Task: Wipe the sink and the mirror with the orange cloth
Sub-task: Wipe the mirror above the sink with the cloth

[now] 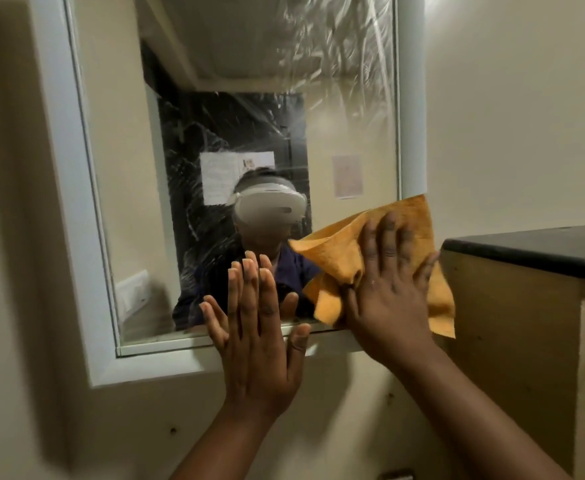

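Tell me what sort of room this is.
Probably a bathroom or washroom: a white-framed wall mirror with wet streaks, plain cream walls, and a dark-topped ledge beside it. No sink is in view.

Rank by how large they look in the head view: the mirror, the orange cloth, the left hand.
1. mirror, by far the largest.
2. cloth and left hand: these look alike in size; the right hand covers part of the cloth, and the left hand is nearer the camera, so I do not rank them.
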### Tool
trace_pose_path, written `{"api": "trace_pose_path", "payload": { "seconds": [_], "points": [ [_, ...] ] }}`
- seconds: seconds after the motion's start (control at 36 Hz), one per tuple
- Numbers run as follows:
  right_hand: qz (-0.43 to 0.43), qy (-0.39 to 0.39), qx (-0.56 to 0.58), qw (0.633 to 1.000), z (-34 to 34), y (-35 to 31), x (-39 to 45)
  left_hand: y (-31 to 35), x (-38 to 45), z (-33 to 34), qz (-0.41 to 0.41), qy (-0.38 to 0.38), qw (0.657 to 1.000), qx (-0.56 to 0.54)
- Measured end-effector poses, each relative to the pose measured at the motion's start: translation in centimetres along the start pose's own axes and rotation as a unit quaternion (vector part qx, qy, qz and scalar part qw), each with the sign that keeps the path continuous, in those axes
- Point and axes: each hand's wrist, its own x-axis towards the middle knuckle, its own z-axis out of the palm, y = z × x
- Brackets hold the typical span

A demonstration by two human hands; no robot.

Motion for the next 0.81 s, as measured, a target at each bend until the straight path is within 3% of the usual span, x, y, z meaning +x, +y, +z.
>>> {"api": "trace_pose_path", "payload": {
  "seconds": [0.33, 0.56, 0.81],
  "points": [
    [-0.119, -0.032, -0.030, 0.992, 0.7, -0.7, -1.7, -0.1, 0.0, 0.0, -0.002, 0.010, 1.000, -0.013],
    [-0.095, -0.064, -0.022, 0.993, 0.0, 0.5, -1.9, 0.1, 0.1, 0.1, -0.006, -0.004, 1.000, -0.005],
    [-0.001, -0.014, -0.010, 1.000, -1.3, 4.2, -1.3, 0.2, 0.2, 0.2, 0.024, -0.010, 1.000, 0.012]
  ]
}}
